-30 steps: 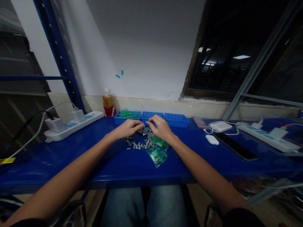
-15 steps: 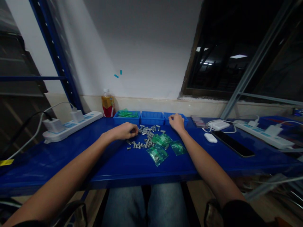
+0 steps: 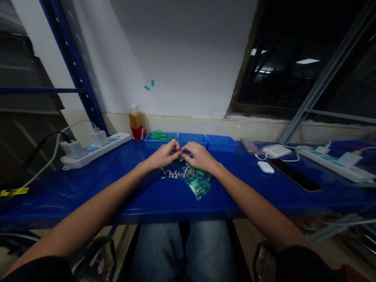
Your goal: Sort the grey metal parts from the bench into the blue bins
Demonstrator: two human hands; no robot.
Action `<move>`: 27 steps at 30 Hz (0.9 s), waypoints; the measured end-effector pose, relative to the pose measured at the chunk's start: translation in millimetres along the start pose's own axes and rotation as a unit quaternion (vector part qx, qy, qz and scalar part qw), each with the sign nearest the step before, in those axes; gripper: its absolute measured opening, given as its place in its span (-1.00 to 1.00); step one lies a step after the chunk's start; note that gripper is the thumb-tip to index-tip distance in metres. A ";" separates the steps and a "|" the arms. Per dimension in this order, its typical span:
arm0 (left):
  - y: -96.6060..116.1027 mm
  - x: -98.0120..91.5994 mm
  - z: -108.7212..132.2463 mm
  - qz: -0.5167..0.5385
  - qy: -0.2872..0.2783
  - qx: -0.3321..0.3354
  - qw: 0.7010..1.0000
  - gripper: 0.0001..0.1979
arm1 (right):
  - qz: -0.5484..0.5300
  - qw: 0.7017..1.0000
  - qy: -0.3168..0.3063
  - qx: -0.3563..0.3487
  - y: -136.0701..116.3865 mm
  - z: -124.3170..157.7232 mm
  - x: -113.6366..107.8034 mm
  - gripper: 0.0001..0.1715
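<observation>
My left hand (image 3: 164,155) and my right hand (image 3: 200,157) meet fingertip to fingertip above the pile, both with fingers pinched closed. Whatever sits between the fingertips is too small and dark to make out. Beneath and in front of them lie several small silvery metal pieces (image 3: 178,173), some shaped like short screws; my hands hide the pile's far part. Just right of the pile rests a green-tinted clear plastic bag (image 3: 198,187) with small parts inside. More green bag material shows partly under my right hand and wrist.
Along the wall stand a blue bin (image 3: 151,144) of green bags, a middle blue bin (image 3: 192,138) and a right-hand blue bin (image 3: 221,144). A drink bottle (image 3: 137,123), a left power strip (image 3: 96,150), a phone (image 3: 295,175), a white earbud case (image 3: 266,167) and cables flank the work area.
My right hand has come from the right-hand bin leftward to meet my left hand over the metal pieces. My left hand has shifted slightly right and up. The view has tilted slightly.
</observation>
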State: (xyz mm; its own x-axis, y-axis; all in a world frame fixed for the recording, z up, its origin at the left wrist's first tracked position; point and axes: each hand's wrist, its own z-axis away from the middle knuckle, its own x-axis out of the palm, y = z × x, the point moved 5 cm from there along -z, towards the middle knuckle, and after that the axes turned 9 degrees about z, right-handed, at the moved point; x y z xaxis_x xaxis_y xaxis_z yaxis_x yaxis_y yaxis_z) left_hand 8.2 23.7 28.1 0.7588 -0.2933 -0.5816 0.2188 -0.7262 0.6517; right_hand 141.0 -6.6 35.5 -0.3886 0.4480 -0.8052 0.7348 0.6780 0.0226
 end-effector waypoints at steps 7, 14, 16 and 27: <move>-2.5 -0.7 -1.2 0.068 0.013 -0.014 0.997 -0.82 | -0.021 0.999 0.006 0.023 4.3 1.4 1.9 -0.89; 10.0 -1.2 -0.1 -0.088 0.009 0.035 0.995 -0.82 | -0.024 0.998 0.021 0.055 12.1 0.6 9.1 -0.75; 11.7 -2.7 -0.5 -0.118 0.032 0.037 0.992 -0.83 | -0.030 0.998 0.025 0.052 11.5 0.7 9.5 -0.73; 3.5 0.1 -0.8 -0.021 0.043 -0.072 0.996 -0.71 | -0.008 0.999 0.033 0.042 2.3 2.1 -1.1 -0.89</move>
State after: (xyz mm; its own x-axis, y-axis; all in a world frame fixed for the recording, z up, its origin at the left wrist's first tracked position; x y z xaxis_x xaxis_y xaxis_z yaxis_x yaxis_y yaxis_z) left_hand 9.6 21.7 30.7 0.7958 -0.2058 -0.5695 0.3318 -0.6386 0.6943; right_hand 144.3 -6.7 35.2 -0.4343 0.4764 -0.7645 0.7711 0.6353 -0.0421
